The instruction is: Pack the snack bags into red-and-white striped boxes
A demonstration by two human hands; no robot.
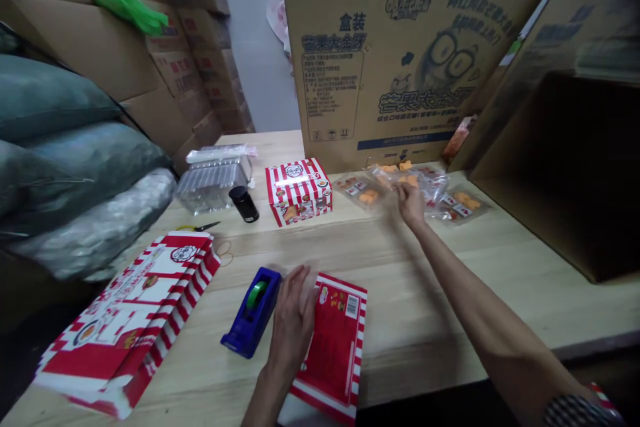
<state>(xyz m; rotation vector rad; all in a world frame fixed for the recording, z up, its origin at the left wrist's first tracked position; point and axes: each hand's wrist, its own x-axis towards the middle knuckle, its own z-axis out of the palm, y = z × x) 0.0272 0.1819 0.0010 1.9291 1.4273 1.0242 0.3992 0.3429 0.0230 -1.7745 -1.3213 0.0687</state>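
Note:
My left hand (294,317) lies flat, fingers stretched, on a flat red-and-white striped carton (336,347) at the near edge of the wooden table (450,293), right beside a blue tape dispenser (253,310). My right hand (410,203) reaches far across to a heap of clear snack packets (425,187) with orange pieces; its fingers are blurred and curl at the packets. A folded-up striped box (299,190) stands further back.
A stack of flat striped cartons (125,320) lies at the left. Clear plastic trays (213,180), a black cylinder (244,203) and scissors (200,227) sit behind it. A big printed cardboard box (400,47) and an open box (565,167) stand at the back and right.

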